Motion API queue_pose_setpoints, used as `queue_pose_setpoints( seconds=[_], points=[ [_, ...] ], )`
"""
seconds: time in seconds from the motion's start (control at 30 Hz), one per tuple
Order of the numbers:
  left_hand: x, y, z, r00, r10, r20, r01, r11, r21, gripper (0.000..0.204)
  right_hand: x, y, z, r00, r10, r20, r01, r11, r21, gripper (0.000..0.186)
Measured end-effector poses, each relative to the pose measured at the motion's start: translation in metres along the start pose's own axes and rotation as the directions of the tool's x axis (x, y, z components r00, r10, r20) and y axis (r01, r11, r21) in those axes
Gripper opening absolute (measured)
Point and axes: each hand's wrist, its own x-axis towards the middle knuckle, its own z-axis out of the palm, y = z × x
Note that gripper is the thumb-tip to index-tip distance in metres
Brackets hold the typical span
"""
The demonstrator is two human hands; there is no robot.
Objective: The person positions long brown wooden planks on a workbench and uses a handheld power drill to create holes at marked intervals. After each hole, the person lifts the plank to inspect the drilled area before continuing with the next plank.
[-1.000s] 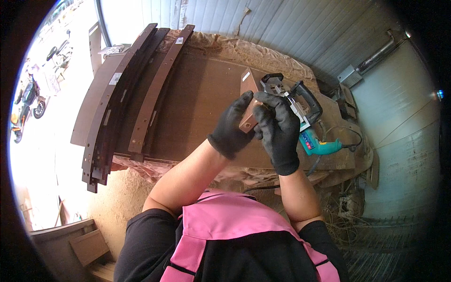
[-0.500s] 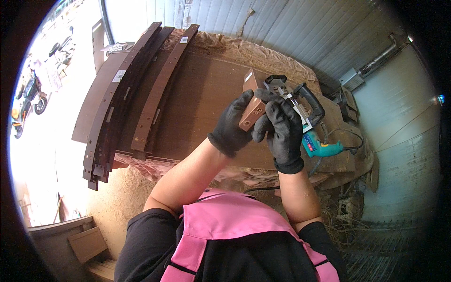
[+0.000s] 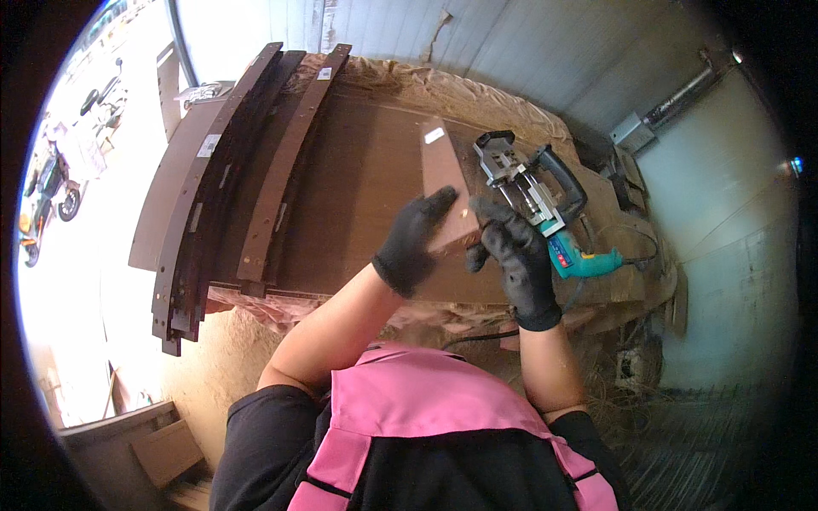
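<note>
A brown wooden board [image 3: 443,166] with a white label on its far end is tilted up above the workbench. My left hand [image 3: 411,243], in a black glove, grips the board's left side. My right hand [image 3: 515,260], gloved alike, is at the near right corner with its fingers curled; whether they hold the board or some small piece is hidden. A small light spot shows on the board's face near my right fingertips. Just right of the board, a teal power tool [image 3: 579,260] with a metal guide and black handle lies on the bench.
Long dark brown drilled rails [image 3: 294,162] lie across the left of the workbench [image 3: 366,170], some stacked at its left end. Crumpled dusty sheeting [image 3: 477,94] lines the far edge. A corrugated wall [image 3: 545,60] stands behind. Cables trail at right, and a bright doorway is at left.
The board has turned so its broad labelled face shows instead of its drilled end. My right hand has shifted slightly down and right. The power tool has not visibly moved.
</note>
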Motion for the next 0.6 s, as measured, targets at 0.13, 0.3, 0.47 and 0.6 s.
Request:
queue_pose_setpoints(
  seconds=[0.13, 0.3, 0.47, 0.6],
  points=[
    [-0.04, -0.037, 0.042, 0.718, -0.686, 0.117, 0.585, 0.504, -0.636, 0.045, -0.027, 0.024, -0.034, 0.968, 0.244, -0.061, -0.248, 0.966, -0.07, 0.032],
    [-0.113, -0.066, 0.071, 0.676, -0.734, 0.068, 0.734, 0.662, -0.153, 0.064, -0.038, 0.039, -0.08, 0.944, 0.256, -0.21, -0.279, 0.956, -0.089, 0.032],
    [-0.111, -0.06, 0.057, 0.279, -0.904, 0.325, 0.795, 0.407, 0.449, 0.069, 0.008, 0.034, -0.171, 0.959, 0.013, -0.282, -0.177, 0.806, -0.565, 0.032],
    [-0.076, -0.058, 0.033, 0.452, -0.805, 0.385, 0.534, 0.59, 0.606, 0.059, 0.086, 0.046, -0.26, 0.974, -0.068, -0.214, -0.154, 0.49, -0.858, 0.043]
  ],
)
